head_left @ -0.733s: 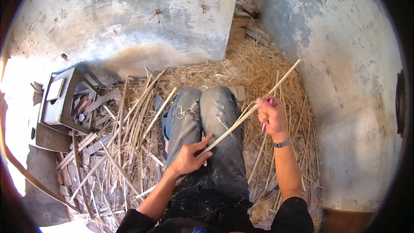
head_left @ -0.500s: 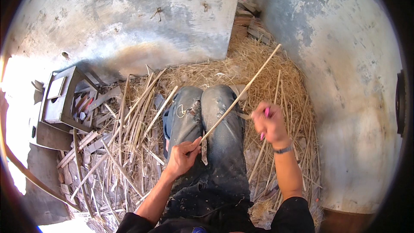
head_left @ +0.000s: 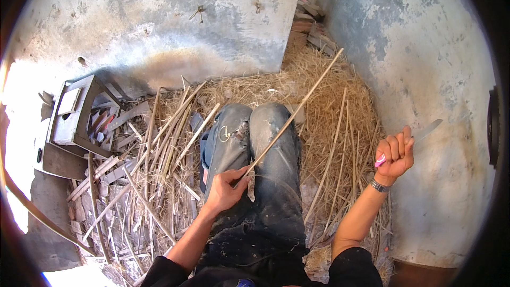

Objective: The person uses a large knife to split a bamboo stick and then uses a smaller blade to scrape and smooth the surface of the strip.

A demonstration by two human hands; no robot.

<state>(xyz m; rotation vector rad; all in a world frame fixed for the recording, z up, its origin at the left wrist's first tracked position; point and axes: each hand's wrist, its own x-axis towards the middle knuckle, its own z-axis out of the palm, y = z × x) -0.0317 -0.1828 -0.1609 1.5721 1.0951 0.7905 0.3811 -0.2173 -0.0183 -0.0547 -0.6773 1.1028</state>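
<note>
My left hand (head_left: 226, 190) is closed around the lower end of a long, thin wooden stick (head_left: 294, 116). The stick slants up and away to the right, across my thighs. A small strip of pale material (head_left: 251, 187) lies on the jeans just beside the left fingers. Out to the right, near the wall, my right hand (head_left: 394, 155) is raised in a fist around a knife (head_left: 380, 160). Its pink handle shows at the near side of the fist, and the blade points up and to the right, away from the stick.
Straw and shavings (head_left: 334, 90) cover the floor ahead and right. Several cut sticks (head_left: 169, 143) lie in a heap at left. A worn wooden stool (head_left: 74, 117) rests on its side at far left. Stained walls (head_left: 441, 180) stand close on the right and ahead.
My right hand has swung right and slightly away from the stick with the knife, now near the right wall. The left hand and the stick have barely moved.
</note>
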